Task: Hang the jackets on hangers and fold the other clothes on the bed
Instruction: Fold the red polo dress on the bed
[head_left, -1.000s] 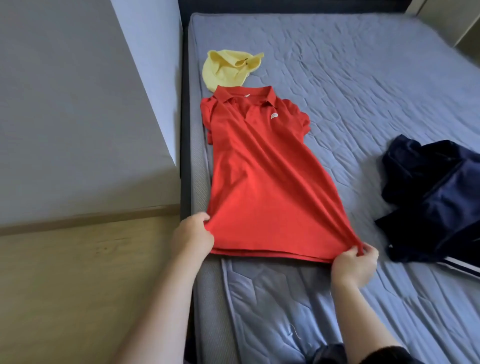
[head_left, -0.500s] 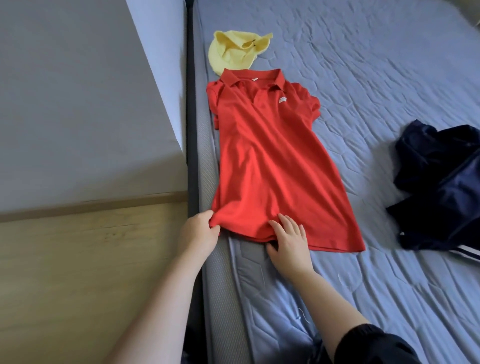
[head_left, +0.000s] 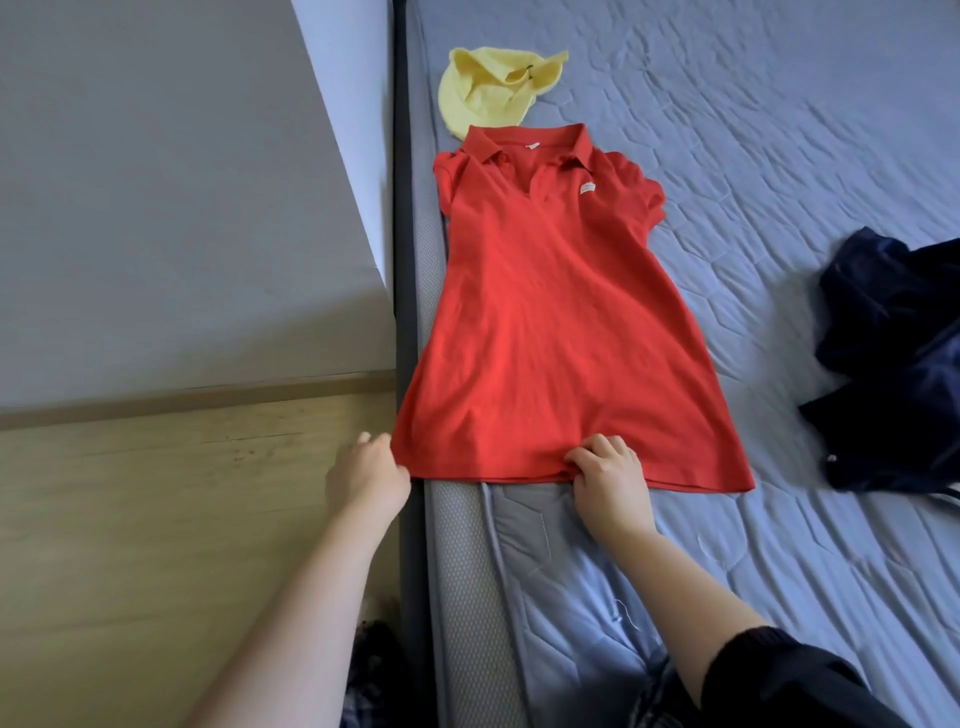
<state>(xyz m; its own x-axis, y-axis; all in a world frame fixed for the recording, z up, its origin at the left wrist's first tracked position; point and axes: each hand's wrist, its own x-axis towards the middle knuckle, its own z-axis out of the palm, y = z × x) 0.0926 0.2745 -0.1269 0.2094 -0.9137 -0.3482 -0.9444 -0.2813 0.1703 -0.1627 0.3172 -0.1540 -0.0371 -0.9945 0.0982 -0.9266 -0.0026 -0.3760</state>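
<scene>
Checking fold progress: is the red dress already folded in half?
No, the red dress lies spread full length on the bed, with the left hand and right hand at its near hem.

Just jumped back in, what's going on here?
A person has a red polo dress spread flat on the bed, along its left edge. The left hand grips the near left hem corner; the right hand pinches the hem around the middle. No fold is made yet. A yellow garment lies beyond the collar, a crumpled navy garment to the right.

navy garment cropped at right edge
</scene>
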